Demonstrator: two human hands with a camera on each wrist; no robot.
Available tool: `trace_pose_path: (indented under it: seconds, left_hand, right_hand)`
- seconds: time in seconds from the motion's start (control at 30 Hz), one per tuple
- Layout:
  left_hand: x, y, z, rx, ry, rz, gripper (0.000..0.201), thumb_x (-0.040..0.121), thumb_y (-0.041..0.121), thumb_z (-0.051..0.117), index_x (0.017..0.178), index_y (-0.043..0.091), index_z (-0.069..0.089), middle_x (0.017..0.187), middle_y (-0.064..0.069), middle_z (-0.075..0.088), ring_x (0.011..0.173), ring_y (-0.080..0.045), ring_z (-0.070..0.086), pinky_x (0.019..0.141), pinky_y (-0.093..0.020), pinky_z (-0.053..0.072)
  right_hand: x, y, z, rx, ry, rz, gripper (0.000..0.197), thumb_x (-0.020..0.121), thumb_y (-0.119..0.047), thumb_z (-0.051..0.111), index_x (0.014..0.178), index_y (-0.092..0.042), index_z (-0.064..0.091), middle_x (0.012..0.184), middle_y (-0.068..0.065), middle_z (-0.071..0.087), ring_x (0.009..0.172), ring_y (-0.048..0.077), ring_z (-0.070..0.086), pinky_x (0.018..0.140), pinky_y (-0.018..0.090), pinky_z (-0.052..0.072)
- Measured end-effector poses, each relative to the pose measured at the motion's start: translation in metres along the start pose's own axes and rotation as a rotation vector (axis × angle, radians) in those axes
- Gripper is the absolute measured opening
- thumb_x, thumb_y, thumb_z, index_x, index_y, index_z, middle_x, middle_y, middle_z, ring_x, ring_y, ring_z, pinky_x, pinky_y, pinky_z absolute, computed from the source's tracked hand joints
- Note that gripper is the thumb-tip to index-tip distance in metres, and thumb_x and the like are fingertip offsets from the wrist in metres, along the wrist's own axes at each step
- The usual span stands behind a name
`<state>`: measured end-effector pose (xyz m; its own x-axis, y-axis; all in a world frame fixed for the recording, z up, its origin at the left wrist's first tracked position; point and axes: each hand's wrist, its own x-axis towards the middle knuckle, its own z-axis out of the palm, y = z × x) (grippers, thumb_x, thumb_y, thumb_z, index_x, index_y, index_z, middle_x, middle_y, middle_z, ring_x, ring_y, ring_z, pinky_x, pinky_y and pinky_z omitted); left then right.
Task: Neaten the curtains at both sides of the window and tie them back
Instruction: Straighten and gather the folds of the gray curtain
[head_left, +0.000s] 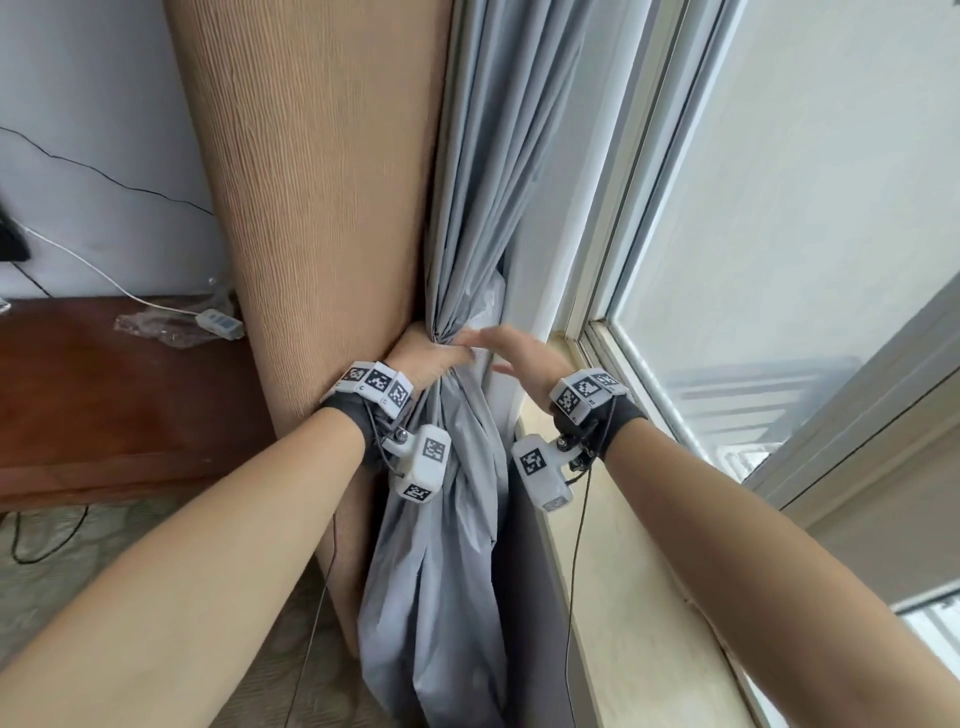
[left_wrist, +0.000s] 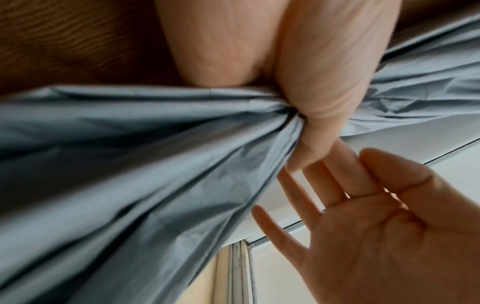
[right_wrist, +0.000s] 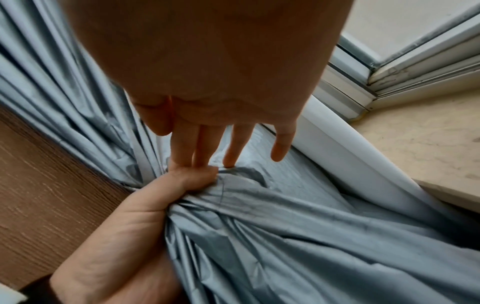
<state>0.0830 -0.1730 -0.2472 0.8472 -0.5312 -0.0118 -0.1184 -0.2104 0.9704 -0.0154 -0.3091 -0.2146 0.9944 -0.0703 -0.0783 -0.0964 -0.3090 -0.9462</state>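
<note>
**Inspector:** Item one, the grey curtain (head_left: 470, 208). It hangs directly beside the window frame (head_left: 597, 260), on the frame's room side, between the frame and a tan ribbed panel (head_left: 311, 182). Above the grip the pleats run straight. Below it the cloth falls in a loose, crumpled bunch down past the sill (head_left: 613, 571).

**Assistant:** And the hands?

**Inspector:** The left hand (head_left: 426, 364) is clenched around the gathered cloth at about sill height, just beside the frame. In the left wrist view the folds converge to a tight waist at its fingers (left_wrist: 319, 115). In my judgement it is held so to keep the bundle compact where a tie would go. The right hand (head_left: 519, 353) is flat and spread, holding nothing. In the right wrist view its fingertips (right_wrist: 231, 158) reach the cloth at the left hand's knuckles, on the frame side of the bundle. I read that as smoothing or collecting a stray fold towards the grip.

**Assistant:** Is a tieback present?

**Inspector:** None visible in any view. I cannot tell whether one hangs behind the cloth.

**Assistant:** Progress?

**Inspector:** This curtain is gathered, not yet tied. The curtain on the window's other side is out of view, so its condition is unknown. Risk noted: the fabric looks thin and slippery, and folds may slide out of the left hand if the grip loosens before a tie is on.
</note>
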Motion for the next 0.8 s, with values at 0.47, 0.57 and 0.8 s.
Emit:
trace_pose_path:
  seconds: [0.47,0.57,0.8]
  left_hand:
    - [-0.003,0.009,-0.025,-0.076,-0.073,-0.272,0.032,0.074,-0.008,0.060,0.105,-0.003,0.068,0.112,-0.011,0.069,0.100,-0.025,0.060,0.099,-0.035,0.043]
    - [-0.004,0.011,-0.028,-0.096,-0.071,-0.249,0.030,0.068,-0.002,0.066,0.098,0.002,0.071,0.108,-0.008,0.072,0.103,-0.029,0.065,0.099,-0.038,0.046]
    - [0.002,0.008,-0.017,-0.124,0.210,-0.015,0.030,0.082,-0.007,0.064,0.109,0.003,0.068,0.105,-0.011,0.069,0.100,-0.021,0.064,0.086,-0.025,0.051]
  right_hand:
    - [0.046,0.018,-0.028,0.231,-0.059,0.063,0.073,0.088,-0.009,0.072,0.150,-0.023,0.037,0.137,-0.007,0.060,0.123,0.009,0.058,0.108,0.030,0.042]
    - [0.056,0.021,-0.030,0.180,0.019,0.055,0.027,0.086,-0.012,0.075,0.113,-0.013,0.070,0.112,0.009,0.073,0.108,0.026,0.068,0.109,0.049,0.046]
    - [0.046,0.023,-0.028,-0.400,0.422,-0.063,0.011,0.087,-0.013,0.067,0.077,-0.017,0.068,0.076,0.005,0.072,0.070,0.018,0.066,0.078,0.041,0.061]
